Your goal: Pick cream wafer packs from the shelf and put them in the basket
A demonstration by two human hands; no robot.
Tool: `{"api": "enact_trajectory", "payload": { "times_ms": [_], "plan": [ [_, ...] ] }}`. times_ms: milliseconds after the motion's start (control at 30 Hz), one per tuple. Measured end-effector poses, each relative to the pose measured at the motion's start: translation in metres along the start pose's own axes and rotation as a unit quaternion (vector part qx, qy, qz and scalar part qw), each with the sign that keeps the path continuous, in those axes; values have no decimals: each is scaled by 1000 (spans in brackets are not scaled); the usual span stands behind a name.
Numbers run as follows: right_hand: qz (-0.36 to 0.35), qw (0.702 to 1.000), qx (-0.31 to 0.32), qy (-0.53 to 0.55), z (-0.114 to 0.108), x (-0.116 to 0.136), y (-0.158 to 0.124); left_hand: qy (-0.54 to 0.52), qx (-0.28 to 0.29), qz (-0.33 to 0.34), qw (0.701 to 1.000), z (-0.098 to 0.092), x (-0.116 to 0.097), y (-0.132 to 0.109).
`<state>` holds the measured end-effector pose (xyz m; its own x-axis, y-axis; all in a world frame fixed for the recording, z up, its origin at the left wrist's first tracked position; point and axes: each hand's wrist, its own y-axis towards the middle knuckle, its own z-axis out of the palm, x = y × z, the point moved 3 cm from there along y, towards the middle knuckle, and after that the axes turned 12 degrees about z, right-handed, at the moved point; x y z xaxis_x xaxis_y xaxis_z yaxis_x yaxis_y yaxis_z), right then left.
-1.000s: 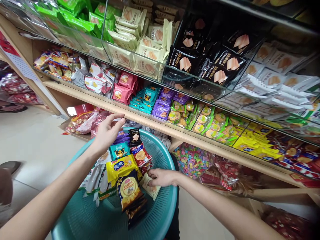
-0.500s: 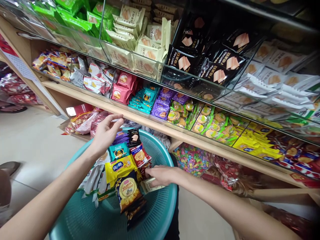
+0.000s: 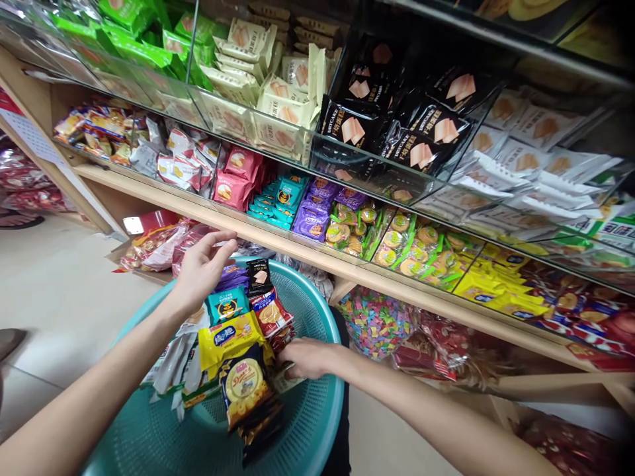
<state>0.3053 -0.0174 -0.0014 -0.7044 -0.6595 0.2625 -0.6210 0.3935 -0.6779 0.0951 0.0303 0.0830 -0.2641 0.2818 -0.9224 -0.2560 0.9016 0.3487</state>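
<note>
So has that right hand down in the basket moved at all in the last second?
Yes. The right hand has slid left across the teal basket, pushing the pale packet under the dark blue biscuit pack.

basket: teal mesh basket (image 3: 317,423), near centre, holding a row of snack packets (image 3: 238,344)
wooden shelf: wooden shelf (image 3: 347,268), running left to far right, carrying clear bins of pink, teal, purple and yellow packets
upper tier: glass bins with green, cream and black packets
floor: pale tiles (image 3: 54,297), left
</note>
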Motion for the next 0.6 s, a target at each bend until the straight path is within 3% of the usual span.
{"api": "enact_trajectory", "payload": {
  "times_ms": [300,600],
  "plan": [
    [-40,998,29,45,1,-9,10,2,6,-4,1000,3,-2,0],
    [31,995,-86,25,11,-16,3,8,4,0,1000,2,4,1]
  ]
}}
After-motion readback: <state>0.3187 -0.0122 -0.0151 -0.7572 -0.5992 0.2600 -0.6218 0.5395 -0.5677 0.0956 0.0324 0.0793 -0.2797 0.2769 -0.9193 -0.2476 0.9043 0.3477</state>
